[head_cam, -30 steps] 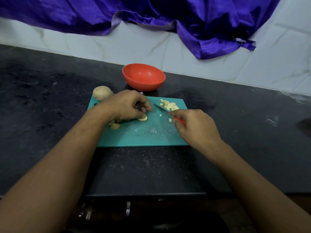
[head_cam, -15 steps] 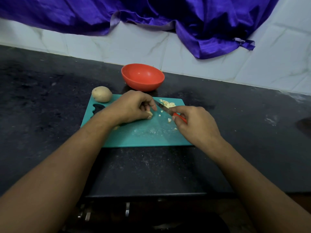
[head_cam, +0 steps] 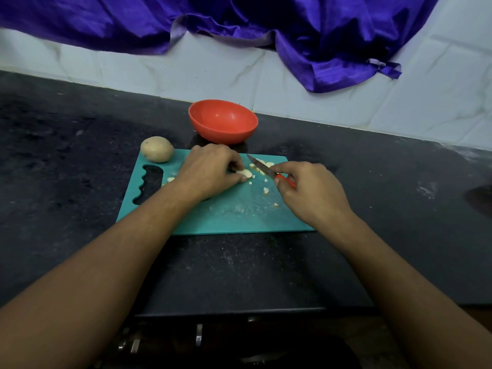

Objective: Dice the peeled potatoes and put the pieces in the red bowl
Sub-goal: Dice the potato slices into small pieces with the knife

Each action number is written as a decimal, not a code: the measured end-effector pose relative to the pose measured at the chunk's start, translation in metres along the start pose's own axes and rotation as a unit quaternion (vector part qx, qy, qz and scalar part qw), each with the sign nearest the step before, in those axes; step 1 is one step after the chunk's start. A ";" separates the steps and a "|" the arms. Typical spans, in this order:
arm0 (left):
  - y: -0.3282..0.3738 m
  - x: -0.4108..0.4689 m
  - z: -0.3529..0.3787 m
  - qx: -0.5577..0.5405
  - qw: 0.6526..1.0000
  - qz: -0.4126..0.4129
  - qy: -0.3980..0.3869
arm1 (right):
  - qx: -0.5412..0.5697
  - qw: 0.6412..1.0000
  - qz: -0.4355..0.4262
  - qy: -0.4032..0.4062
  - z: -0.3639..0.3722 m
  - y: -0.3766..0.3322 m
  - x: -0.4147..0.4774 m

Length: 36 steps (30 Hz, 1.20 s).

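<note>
Nearest, the cutting board (head_cam: 239,218) gives a flat base for the work. On it the right hand (head_cam: 314,194) clenches the knife (head_cam: 266,170), blade angled toward a potato slice (head_cam: 246,173) that the left hand (head_cam: 210,171) pinches steady between curled fingertips (head_cam: 235,164). Diced pieces (head_cam: 269,164) lie just behind the blade; a whole potato (head_cam: 157,149) waits at the board's far left corner; the red bowl (head_cam: 223,121) stands just beyond, handy for scooping.
</note>
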<state>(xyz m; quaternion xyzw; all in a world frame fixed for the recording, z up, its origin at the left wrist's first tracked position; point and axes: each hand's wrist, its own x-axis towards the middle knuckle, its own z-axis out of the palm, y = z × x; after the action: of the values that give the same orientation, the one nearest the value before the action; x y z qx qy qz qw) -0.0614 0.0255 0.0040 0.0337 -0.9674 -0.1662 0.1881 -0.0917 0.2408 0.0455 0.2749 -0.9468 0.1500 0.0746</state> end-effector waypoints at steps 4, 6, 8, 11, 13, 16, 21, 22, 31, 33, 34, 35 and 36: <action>0.000 0.000 0.001 0.005 1.000 -0.010 0.010 | -0.020 1.000 -0.010 -0.013 0.003 -0.006 0.000; 0.000 0.000 0.002 0.010 1.000 -0.007 0.010 | -0.025 1.000 -0.014 -0.009 0.003 -0.008 0.000; 0.001 -0.001 0.003 0.011 1.000 -0.005 0.008 | -0.022 1.000 -0.011 -0.002 0.002 -0.007 0.001; 0.004 -0.001 0.004 0.001 1.000 -0.003 0.016 | -0.022 1.000 -0.008 0.004 0.002 -0.003 -0.001; 0.005 0.000 0.003 0.011 1.000 -0.003 0.025 | -0.014 1.000 -0.020 0.011 0.006 0.000 -0.005; 0.002 -0.001 -0.001 0.033 0.999 -0.012 0.025 | -0.004 0.999 -0.037 0.021 0.016 0.005 -0.011; 0.000 -0.004 0.000 0.033 0.999 -0.010 0.034 | 0.018 0.998 -0.043 0.051 0.027 0.014 -0.022; 0.002 -0.003 0.001 0.032 0.999 -0.012 0.033 | 0.023 0.997 -0.042 0.058 0.028 0.016 -0.023; -0.005 -0.002 -0.008 0.142 0.985 -0.092 0.021 | 0.030 0.993 -0.099 0.060 0.031 0.021 -0.030; -0.006 -0.002 -0.009 0.145 0.985 -0.096 0.020 | 0.038 0.991 -0.115 0.060 0.034 0.023 -0.034; -0.006 -0.002 -0.009 0.144 0.985 -0.096 0.019 | 0.039 0.990 -0.126 0.059 0.035 0.024 -0.036; -0.006 -0.002 -0.009 0.142 0.985 -0.094 0.019 | 0.038 0.988 -0.136 0.056 0.037 0.026 -0.037; -0.006 -0.002 -0.009 0.139 0.986 -0.093 0.019 | 0.036 0.988 -0.144 0.053 0.038 0.028 -0.038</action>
<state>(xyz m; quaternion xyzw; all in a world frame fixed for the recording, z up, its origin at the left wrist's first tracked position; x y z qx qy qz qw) -0.0566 0.0172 0.0089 0.1528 -0.9699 -0.0458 0.1841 -0.0774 0.2695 -0.0051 0.4023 -0.8861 0.1857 0.1356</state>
